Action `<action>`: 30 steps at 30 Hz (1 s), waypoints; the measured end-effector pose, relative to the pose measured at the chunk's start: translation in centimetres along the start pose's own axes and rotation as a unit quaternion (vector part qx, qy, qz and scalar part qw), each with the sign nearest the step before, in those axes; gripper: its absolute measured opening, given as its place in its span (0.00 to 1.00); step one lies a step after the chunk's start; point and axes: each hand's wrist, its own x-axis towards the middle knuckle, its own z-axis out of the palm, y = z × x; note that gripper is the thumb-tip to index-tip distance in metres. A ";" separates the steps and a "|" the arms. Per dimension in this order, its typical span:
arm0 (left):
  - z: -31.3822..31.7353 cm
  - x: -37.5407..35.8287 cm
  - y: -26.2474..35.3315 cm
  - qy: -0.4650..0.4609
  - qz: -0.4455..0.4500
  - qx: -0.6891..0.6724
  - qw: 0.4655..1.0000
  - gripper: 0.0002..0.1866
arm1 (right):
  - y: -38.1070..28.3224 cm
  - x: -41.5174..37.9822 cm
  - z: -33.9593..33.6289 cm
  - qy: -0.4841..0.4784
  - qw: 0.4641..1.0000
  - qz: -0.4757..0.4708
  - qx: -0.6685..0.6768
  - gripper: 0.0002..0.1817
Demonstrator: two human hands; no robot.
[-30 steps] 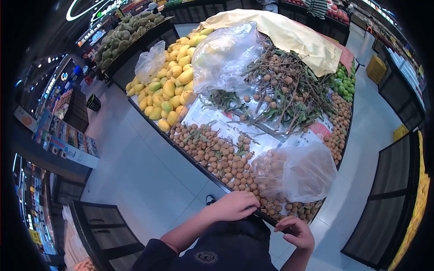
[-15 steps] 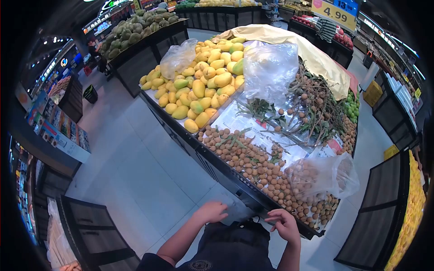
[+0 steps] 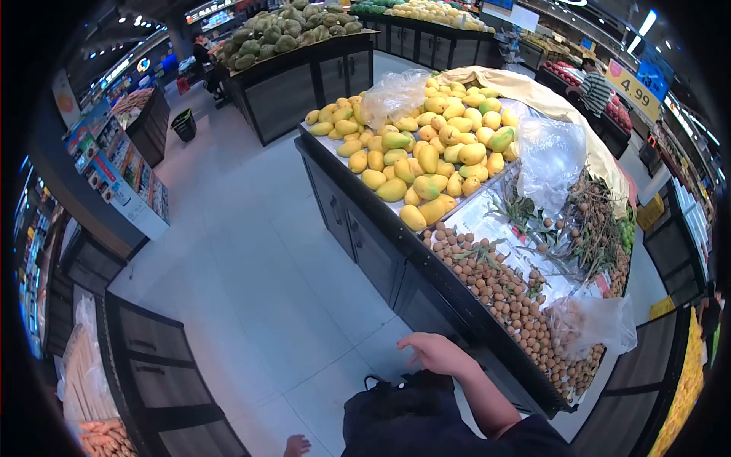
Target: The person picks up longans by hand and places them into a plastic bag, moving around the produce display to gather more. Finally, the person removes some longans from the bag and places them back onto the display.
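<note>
My right hand [image 3: 435, 353] hangs in front of my body, beside the dark front of the fruit stand. It holds nothing, and its fingers are loosely bent and apart. At the bottom edge, my left hand [image 3: 298, 445] shows only in part, low over the floor, with fingers apart and nothing visible in them. Nearest to the right hand on the stand lie loose brown longans [image 3: 502, 293], with a clear plastic bag [image 3: 601, 324] over some of them. Yellow mangoes [image 3: 426, 156] are heaped farther back on the left, a crumpled plastic bag [image 3: 392, 99] on top.
Pale floor tiles [image 3: 266, 251] run along the stand's left side. A cabinet [image 3: 164, 373] with carrots [image 3: 106, 438] stands at lower left. A green-fruit stand [image 3: 289, 34] and a black bin [image 3: 183, 126] are farther off. A person in a striped shirt [image 3: 594, 91] stands at back right.
The view has turned left, so the stand sits farther right. My left hand has dropped to the bottom edge. My right hand has swung across in front of my body.
</note>
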 end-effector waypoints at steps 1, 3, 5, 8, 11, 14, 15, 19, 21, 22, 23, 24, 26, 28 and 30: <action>-3.5 -1.4 -0.3 -0.124 -0.052 -0.036 0.990 0.23 | 0.3 1.4 0.1 -0.014 0.995 -0.064 -0.072 0.22; -2.8 -0.4 1.9 -0.106 -0.020 0.054 0.993 0.23 | 1.2 3.5 0.7 -0.017 0.972 -0.138 -0.187 0.22; -1.6 0.6 4.0 -0.078 0.057 0.190 0.977 0.22 | 0.9 4.7 1.3 -0.001 0.976 -0.132 -0.171 0.21; 2.2 2.1 8.1 -0.042 0.181 0.380 0.906 0.22 | 2.1 6.8 -0.7 0.047 0.976 -0.138 -0.159 0.18; 9.5 2.9 6.7 -0.007 0.298 0.529 0.794 0.22 | 3.2 7.3 -5.3 0.177 0.966 -0.124 -0.141 0.12; 15.4 5.1 11.0 -0.014 0.323 0.492 0.809 0.21 | 3.4 7.3 -11.1 0.355 0.901 -0.051 -0.244 0.08; 19.6 1.3 17.7 -0.032 0.309 0.401 0.862 0.20 | 3.7 7.4 -13.1 0.402 0.872 -0.070 -0.270 0.07; 25.7 -4.2 30.4 -0.108 0.351 0.179 0.913 0.14 | 6.4 10.2 -19.5 0.497 0.818 -0.038 -0.286 0.08; 26.9 -5.1 34.3 -0.126 0.312 0.181 0.924 0.14 | 7.9 11.8 -21.3 0.478 0.796 0.039 -0.368 0.12; 27.4 -5.2 36.0 -0.140 0.271 0.174 0.936 0.14 | 8.5 12.4 -21.8 0.483 0.794 0.045 -0.367 0.12; 27.7 -4.8 37.1 -0.124 0.261 0.201 0.936 0.14 | 8.8 13.1 -22.1 0.403 0.820 0.122 -0.387 0.14; 28.0 -4.4 37.8 -0.125 0.260 0.209 0.934 0.14 | 9.1 13.7 -22.3 0.318 0.837 0.196 -0.399 0.16; 27.4 -3.8 38.6 -0.081 0.199 0.195 0.957 0.15 | 9.5 14.0 -22.5 0.294 0.845 0.217 -0.392 0.18; 27.1 -3.0 39.6 -0.102 0.148 0.162 0.970 0.16 | 9.5 14.2 -23.0 0.303 0.856 0.191 -0.372 0.17; 27.0 -4.3 41.0 -0.092 0.148 0.084 0.981 0.16 | 10.2 14.5 -23.6 0.332 0.857 0.186 -0.348 0.16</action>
